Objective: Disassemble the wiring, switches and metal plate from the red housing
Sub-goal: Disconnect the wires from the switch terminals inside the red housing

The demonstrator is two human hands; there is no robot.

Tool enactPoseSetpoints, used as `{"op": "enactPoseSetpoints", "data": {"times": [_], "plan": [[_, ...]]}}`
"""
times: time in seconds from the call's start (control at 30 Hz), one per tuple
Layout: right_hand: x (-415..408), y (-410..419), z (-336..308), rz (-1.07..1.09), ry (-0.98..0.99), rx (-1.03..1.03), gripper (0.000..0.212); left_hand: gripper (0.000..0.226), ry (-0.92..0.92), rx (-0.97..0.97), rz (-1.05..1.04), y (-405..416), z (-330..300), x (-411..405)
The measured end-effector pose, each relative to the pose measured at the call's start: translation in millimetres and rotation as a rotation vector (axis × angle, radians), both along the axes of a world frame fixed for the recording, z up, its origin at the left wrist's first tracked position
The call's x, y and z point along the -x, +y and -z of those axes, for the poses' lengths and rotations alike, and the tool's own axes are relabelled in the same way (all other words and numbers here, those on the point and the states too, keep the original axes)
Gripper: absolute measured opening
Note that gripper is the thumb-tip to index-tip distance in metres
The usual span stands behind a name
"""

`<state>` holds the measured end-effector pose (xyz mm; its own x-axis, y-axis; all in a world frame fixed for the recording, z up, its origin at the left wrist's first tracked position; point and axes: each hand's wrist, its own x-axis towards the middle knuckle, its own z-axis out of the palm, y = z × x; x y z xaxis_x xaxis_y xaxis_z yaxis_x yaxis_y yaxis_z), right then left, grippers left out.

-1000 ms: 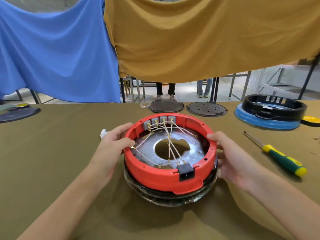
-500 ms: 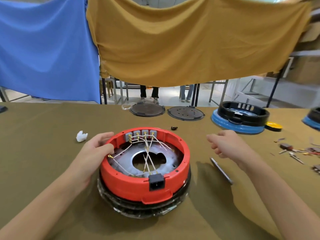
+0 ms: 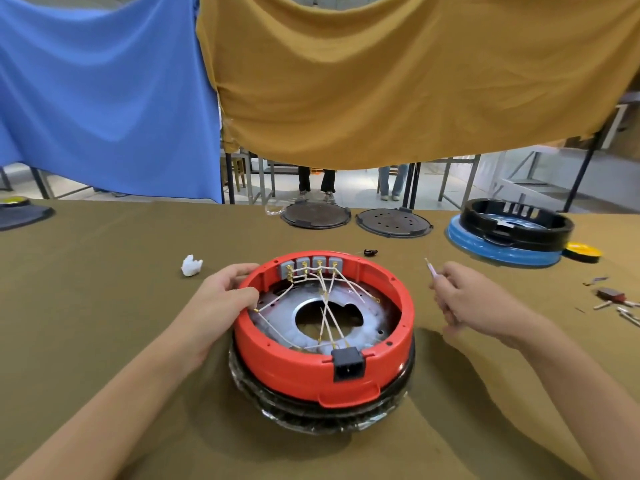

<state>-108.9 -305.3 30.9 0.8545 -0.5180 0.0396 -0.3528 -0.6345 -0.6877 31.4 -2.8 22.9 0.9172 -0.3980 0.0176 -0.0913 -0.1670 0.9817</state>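
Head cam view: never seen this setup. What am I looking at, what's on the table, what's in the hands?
No robot here: a person wears one wide-angle camera on the head, looking down at their own bare hands. On the brown table cloth sits a round red housing with a metal plate inside, white wiring crossing it, and a row of grey switches at the far wall. The left hand grips the housing's rim. The right hand holds a thin tool; most of it is hidden, probably a screwdriver. Farther off lie a white scrap, two dark round discs and a black-and-blue unit.
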Motion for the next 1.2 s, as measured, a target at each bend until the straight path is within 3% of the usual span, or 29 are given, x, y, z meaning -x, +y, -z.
{"op": "enactPoseSetpoints", "data": {"times": [0.13,0.23,0.5,0.77,0.97,1.07,1.2], "plan": [[-7.7,13.7,-0.9,-0.062,-0.413,-0.031,0.022,0.047,-0.008,-0.017,0.072,1.3,-2.8,2.4],[-7.4,23.4,2.7,-0.118,-0.488,0.079,0.018,0.041,0.004,-0.014,0.085,2.8,-3.1,-1.1],[-0.9,46.6,-0.8,-0.233,-0.498,0.124,0.015,0.058,-0.171,-0.212,0.180,8.4,-7.5,0.0],[-5.1,58.3,3.3,-0.312,-0.448,0.118,0.015,0.061,-0.262,-0.246,0.194,1.3,-0.9,4.1],[-3.1,52.5,-2.9,-0.265,-0.545,0.013,0.019,0.057,-0.213,-0.160,0.215,3.8,-6.8,-9.6],[-2.8,49.8,-1.8,-0.250,-0.539,0.010,0.020,0.042,-0.128,-0.127,0.163,-2.2,-7.0,-17.0],[-0.5,48.4,-0.8,-0.288,-0.515,-0.003,0.018,0.048,0.009,-0.379,0.098,13.4,-14.4,-10.5]]}}
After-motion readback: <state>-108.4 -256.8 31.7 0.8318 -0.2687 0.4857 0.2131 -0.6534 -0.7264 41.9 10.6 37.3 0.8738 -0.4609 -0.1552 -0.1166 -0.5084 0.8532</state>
